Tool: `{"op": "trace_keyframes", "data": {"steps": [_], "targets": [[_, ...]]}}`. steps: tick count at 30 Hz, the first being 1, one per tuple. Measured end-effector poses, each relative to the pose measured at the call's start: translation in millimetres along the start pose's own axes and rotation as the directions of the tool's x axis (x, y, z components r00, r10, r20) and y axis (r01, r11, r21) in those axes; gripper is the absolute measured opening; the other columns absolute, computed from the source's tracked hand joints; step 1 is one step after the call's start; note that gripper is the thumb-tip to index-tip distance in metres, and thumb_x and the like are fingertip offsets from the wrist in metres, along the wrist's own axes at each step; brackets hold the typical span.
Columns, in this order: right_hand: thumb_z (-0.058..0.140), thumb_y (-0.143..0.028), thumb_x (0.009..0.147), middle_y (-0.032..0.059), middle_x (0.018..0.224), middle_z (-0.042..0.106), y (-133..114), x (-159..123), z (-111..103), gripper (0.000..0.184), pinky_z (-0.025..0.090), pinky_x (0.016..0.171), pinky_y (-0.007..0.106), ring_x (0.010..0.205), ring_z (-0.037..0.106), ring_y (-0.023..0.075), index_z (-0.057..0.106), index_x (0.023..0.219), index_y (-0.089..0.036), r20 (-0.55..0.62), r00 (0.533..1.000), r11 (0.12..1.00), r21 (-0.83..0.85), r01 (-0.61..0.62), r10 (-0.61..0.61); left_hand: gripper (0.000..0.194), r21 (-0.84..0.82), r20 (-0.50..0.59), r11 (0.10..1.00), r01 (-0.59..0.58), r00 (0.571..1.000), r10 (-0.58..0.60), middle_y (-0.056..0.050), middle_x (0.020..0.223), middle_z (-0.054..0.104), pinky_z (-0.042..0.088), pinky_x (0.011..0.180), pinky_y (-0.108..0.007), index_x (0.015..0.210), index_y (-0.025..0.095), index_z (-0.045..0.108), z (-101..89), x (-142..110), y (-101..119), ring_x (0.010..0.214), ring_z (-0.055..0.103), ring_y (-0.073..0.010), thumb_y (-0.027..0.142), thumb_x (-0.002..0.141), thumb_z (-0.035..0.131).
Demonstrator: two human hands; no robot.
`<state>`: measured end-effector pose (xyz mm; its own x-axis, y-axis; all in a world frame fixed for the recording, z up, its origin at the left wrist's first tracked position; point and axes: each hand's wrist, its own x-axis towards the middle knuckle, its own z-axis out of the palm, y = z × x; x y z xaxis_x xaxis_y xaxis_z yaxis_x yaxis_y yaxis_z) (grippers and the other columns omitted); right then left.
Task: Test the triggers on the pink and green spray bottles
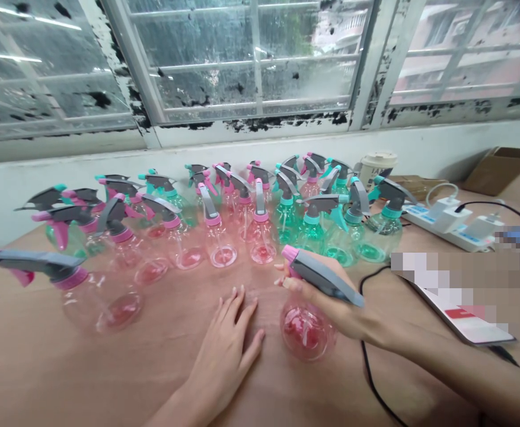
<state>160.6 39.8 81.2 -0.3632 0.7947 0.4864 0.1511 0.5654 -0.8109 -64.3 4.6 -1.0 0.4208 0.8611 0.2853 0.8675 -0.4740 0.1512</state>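
Observation:
My right hand is closed around the neck of a pink spray bottle with a grey and pink trigger head. The bottle's clear round body shows below the hand, tilted a little; whether its base touches the table cannot be told. Flat on the wooden table lies my left hand, fingers stretched out, holding nothing. Another pink spray bottle stands apart at the left. Behind both hands, several pink bottles and green bottles stand close together in rows.
Along the right run a white power strip with plugs, a black cable and a partly blurred flat device. A paper cup and an open cardboard box stand by the wall beneath the windows.

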Motion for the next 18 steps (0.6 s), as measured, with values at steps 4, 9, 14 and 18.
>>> {"op": "trace_keyframes", "data": {"steps": [4, 9, 14, 18], "targets": [[0.060, -0.029, 0.089, -0.0019, 0.072, 0.056, 4, -5, 1, 0.014, 0.045, 0.060, 0.025, 0.067, 0.055, 0.0130, 0.056, 0.078, -0.022, -0.051, 0.999, 1.000, -0.019, -0.008, 0.007, 0.047, 0.000, 0.012, 1.000, -0.007, 1.000, 0.007, -0.018, 0.146, 0.046, 0.035, 0.109, -0.061, 0.134, 0.016, 0.053, -1.9, 1, 0, 0.137, 0.041, -0.0351, 0.041, 0.094, 0.047], [0.060, -0.031, 0.089, -0.0027, 0.071, 0.055, -2, -1, 0, 0.015, 0.043, 0.059, 0.025, 0.064, 0.053, 0.0121, 0.057, 0.078, -0.021, -0.040, 0.999, 1.000, 0.011, 0.001, 0.000, 0.050, 0.036, 0.050, 0.999, -0.015, 0.999, 0.013, -0.019, 0.146, 0.046, 0.035, 0.109, -0.060, 0.136, 0.015, 0.050, -4.2, 1, -1, 0.138, 0.040, -0.0337, 0.043, 0.095, 0.044], [0.060, -0.037, 0.089, 0.0005, 0.081, 0.063, -9, 5, -3, 0.015, 0.050, 0.072, 0.031, 0.073, 0.059, 0.0156, 0.065, 0.089, -0.023, 0.010, 1.000, 0.995, 0.095, -0.008, 0.007, 0.049, 0.023, 0.029, 1.000, -0.015, 0.999, 0.014, -0.016, 0.146, 0.048, 0.036, 0.110, -0.056, 0.137, 0.018, 0.048, -4.9, 0, -1, 0.138, 0.040, -0.0318, 0.042, 0.094, 0.048], [0.060, -0.040, 0.088, 0.0006, 0.078, 0.066, -9, 4, -3, 0.019, 0.053, 0.070, 0.033, 0.070, 0.061, 0.0175, 0.068, 0.099, -0.026, 0.018, 0.999, 0.994, 0.100, -0.033, 0.031, 0.050, 0.001, 0.024, 1.000, -0.006, 1.000, 0.006, -0.016, 0.146, 0.047, 0.035, 0.110, -0.057, 0.137, 0.018, 0.048, -4.9, 0, -1, 0.137, 0.041, -0.0322, 0.042, 0.094, 0.048]]}}
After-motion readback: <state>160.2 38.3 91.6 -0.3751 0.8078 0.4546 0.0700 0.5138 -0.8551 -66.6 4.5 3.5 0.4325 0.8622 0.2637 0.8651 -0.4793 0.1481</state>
